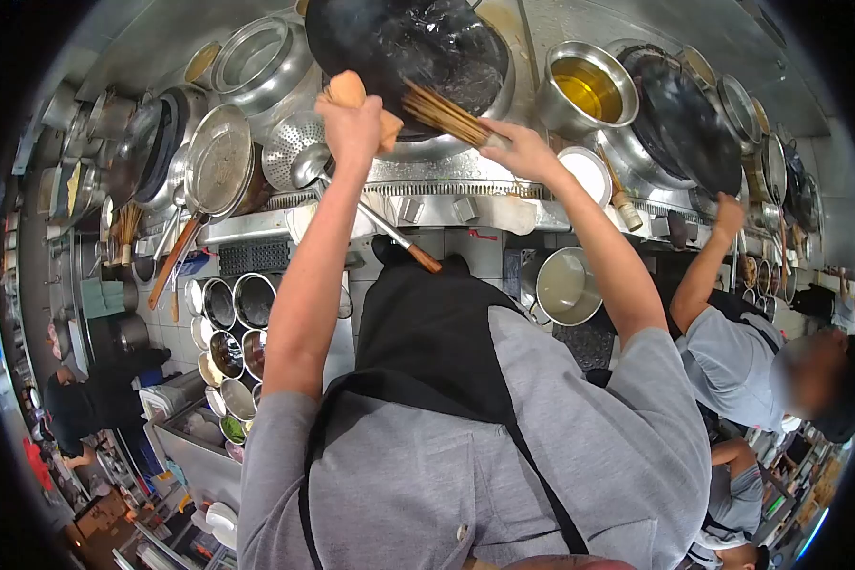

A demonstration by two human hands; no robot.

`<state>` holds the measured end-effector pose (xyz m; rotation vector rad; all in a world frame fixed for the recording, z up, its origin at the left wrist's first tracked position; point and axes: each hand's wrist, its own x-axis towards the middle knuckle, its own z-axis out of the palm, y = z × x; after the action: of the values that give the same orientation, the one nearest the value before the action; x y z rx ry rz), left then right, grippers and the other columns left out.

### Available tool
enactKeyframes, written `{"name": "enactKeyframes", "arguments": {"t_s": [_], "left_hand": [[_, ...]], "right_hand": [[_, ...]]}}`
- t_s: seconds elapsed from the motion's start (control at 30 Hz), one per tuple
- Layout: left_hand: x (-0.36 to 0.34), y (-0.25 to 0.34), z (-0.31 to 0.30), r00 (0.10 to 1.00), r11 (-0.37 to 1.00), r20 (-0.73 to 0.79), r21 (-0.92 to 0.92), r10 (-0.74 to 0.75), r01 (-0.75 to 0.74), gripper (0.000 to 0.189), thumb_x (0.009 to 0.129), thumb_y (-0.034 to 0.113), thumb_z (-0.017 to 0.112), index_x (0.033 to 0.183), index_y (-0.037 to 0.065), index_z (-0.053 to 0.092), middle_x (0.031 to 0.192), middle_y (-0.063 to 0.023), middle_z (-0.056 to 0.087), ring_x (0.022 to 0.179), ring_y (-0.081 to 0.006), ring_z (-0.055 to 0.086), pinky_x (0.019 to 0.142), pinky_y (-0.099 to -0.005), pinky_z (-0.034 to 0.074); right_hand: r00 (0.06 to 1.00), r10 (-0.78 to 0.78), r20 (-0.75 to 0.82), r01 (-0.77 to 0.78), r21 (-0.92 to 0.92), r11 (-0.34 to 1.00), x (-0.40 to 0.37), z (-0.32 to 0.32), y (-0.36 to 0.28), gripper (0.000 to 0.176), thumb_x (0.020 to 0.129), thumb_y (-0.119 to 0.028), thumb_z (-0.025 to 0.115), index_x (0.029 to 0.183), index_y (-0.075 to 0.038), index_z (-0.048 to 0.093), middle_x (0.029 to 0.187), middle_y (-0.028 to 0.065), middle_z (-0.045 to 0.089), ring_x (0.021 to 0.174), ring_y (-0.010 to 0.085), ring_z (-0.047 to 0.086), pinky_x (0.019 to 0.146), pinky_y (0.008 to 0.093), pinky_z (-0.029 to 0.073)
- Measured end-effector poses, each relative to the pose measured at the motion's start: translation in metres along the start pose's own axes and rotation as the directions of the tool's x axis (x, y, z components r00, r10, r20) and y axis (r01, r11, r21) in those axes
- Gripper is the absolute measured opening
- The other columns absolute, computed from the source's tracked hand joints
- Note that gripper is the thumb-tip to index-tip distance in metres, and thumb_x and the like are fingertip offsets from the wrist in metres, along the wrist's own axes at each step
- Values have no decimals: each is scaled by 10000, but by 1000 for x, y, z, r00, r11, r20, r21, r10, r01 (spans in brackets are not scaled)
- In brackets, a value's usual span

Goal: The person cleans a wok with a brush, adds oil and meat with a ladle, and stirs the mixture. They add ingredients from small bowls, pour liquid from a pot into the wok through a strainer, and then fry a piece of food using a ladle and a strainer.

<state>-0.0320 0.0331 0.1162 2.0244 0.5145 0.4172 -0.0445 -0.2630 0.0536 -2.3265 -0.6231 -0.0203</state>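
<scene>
My left hand [351, 123] is closed round a folded orange-tan cloth [348, 89] at the near-left rim of a large black wok [351, 43]. In my right hand [522, 150] is a bamboo brush [444, 114], its bristles pointing left over the wok's near edge. Dark, glossy liquid [442, 47] moves in the wok. Below my left hand a steel ladle [310, 165] with a wooden handle lies across the stove edge, beside a perforated strainer [290, 147].
To the right stand a steel pot of yellow oil [587, 90] and a white bowl [587, 177]. A co-worker [741, 356] at far right grips another black wok [698, 119]. A lidded pan [218, 160] sits left; seasoning tins [226, 353] are lower left.
</scene>
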Motion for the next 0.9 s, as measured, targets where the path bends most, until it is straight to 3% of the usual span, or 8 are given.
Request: {"name": "enactKeyframes", "arguments": {"t_s": [0.1,0.13,0.4,0.53,0.57,0.63,0.8,0.9], "left_hand": [[3,49,-3,997,984,-14,160,82,-79,711,756,289,735,1236,-77,359,1069,-302,649,985,-456,657,905,-494,501],[2,61,-4,991,974,-13,188,130,-126,707,754,296,740,1224,-70,360,1050,-296,657,973,-458,660,896,-500,504],[-29,55,0,928,910,-17,201,373,-362,636,736,268,752,1195,10,395,993,-274,666,924,-477,647,833,-533,491],[-26,28,-1,942,938,-68,142,329,-317,622,741,246,760,1200,28,402,973,-272,664,920,-471,651,819,-517,499],[-25,24,-2,949,948,-76,114,306,-297,621,742,244,762,1201,29,403,971,-272,663,919,-472,651,818,-513,500],[-21,14,-3,962,969,-121,34,246,-243,621,750,212,758,1210,7,395,995,-261,649,904,-432,663,836,-482,503],[-12,-59,-6,977,974,-187,-178,107,-141,601,773,160,734,1208,-31,367,1070,-263,598,949,-375,642,887,-444,490],[-10,-109,2,984,946,-168,-324,-60,2,579,802,144,696,1221,-50,347,1096,-254,570,972,-343,620,902,-432,481]], "right_hand": [[849,429,310,-507,244,827,18,-22,-35,623,866,-340,735,1442,-188,554,900,121,698,654,175,662,595,329,554],[880,383,281,-465,342,817,22,-21,-35,628,873,-322,728,1453,-170,543,805,49,652,510,91,540,424,274,461],[917,311,249,-396,481,782,43,-27,-35,680,872,-315,738,1474,-104,500,793,56,657,518,112,569,392,271,445],[934,311,177,-347,240,907,37,-4,-47,691,864,-316,731,1472,-92,493,890,128,695,669,216,666,624,341,563],[987,-92,-131,91,-13,996,33,38,-2,707,873,-340,713,1488,-99,463,1068,191,681,912,319,688,827,415,551],[986,152,64,-141,-154,978,13,34,-6,686,892,-359,681,1484,-106,444,1180,220,627,1073,394,632,899,486,514],[704,561,-435,-639,-44,768,-18,50,96,620,928,-333,629,1472,-122,421,1150,258,605,1037,456,620,862,518,516],[713,593,-374,-659,-69,749,-56,80,83,656,925,-322,645,1482,-88,392,1182,310,564,1075,481,594,888,535,502]]}}
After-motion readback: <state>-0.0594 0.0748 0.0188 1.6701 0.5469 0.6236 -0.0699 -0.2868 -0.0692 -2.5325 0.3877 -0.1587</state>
